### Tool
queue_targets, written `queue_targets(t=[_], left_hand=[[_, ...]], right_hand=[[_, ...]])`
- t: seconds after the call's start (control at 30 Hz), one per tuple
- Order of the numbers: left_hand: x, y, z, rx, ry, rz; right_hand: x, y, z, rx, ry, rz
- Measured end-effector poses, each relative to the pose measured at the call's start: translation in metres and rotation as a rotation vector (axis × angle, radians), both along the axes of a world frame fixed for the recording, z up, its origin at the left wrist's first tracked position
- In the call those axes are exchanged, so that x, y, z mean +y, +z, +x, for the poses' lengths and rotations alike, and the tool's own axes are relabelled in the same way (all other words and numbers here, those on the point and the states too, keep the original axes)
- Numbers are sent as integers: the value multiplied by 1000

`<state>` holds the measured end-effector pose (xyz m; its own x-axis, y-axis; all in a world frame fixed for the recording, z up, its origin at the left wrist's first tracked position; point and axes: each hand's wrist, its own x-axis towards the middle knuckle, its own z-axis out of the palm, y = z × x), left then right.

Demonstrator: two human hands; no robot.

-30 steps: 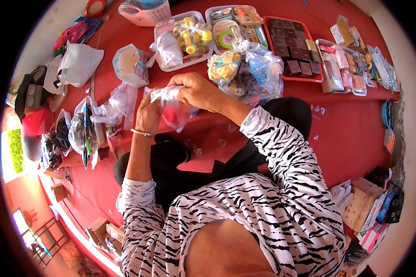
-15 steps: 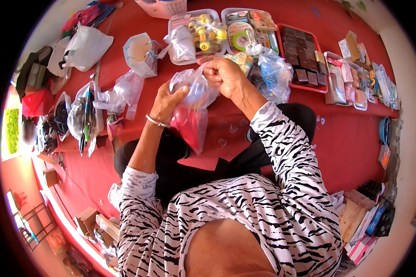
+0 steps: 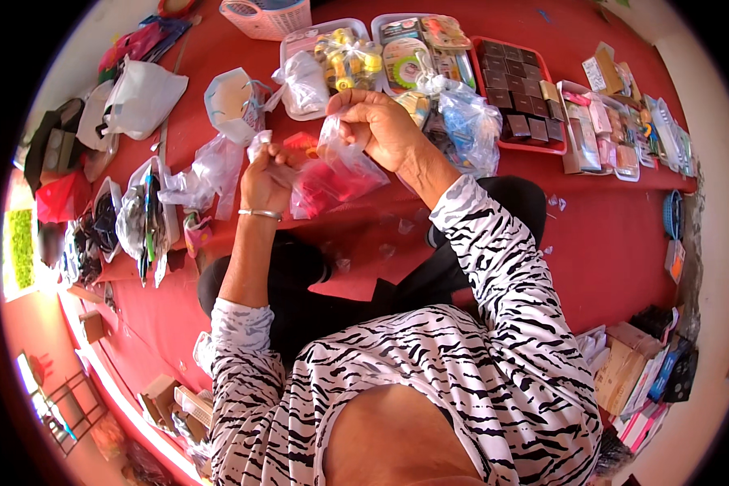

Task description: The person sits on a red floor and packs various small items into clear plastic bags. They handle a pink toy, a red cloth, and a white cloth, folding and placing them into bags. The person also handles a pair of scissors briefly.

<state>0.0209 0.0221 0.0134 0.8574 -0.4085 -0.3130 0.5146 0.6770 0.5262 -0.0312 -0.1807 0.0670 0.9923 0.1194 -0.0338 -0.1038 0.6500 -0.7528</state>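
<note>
My left hand (image 3: pixel 266 180) and my right hand (image 3: pixel 381 125) are both raised over my lap, sharing one clear plastic bag (image 3: pixel 332 172) with something red and pink inside. The left fingers are pinched shut on a twisted bit of the film at the bag's left side; the right fingers are curled closed on its top, higher up, so the bag hangs stretched between them above the near edge of the red table (image 3: pixel 616 235). By my reckoning I am gathering or working the bag's mouth, and the next move would want both pinches kept firm while the neck is drawn together, since thin film slips easily.

Just beyond the bag, toward the table's middle, sits a bigger knotted clear bag (image 3: pixel 462 121) of blue and yellow items, close to my right wrist. To the left lie crumpled clear bags (image 3: pixel 206 170), a small white paper cup-like box (image 3: pixel 233 105) and a white plastic bag (image 3: pixel 142 97).

Along the far edge stand shallow trays: a white tray (image 3: pixel 293 50) with yellow pieces, and a red tray (image 3: pixel 535 147) of dark squares. A pink basket (image 3: pixel 267 16) stands at the far left corner. The table is covered in red; cardboard boxes (image 3: pixel 624 364) sit low at my right.
</note>
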Motion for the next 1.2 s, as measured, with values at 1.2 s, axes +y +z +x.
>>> queue_targets(t=[1.2], left_hand=[[-5,37,-14,-114,-259,313]], right_hand=[[21,-8,4,-306,-93,-1253]])
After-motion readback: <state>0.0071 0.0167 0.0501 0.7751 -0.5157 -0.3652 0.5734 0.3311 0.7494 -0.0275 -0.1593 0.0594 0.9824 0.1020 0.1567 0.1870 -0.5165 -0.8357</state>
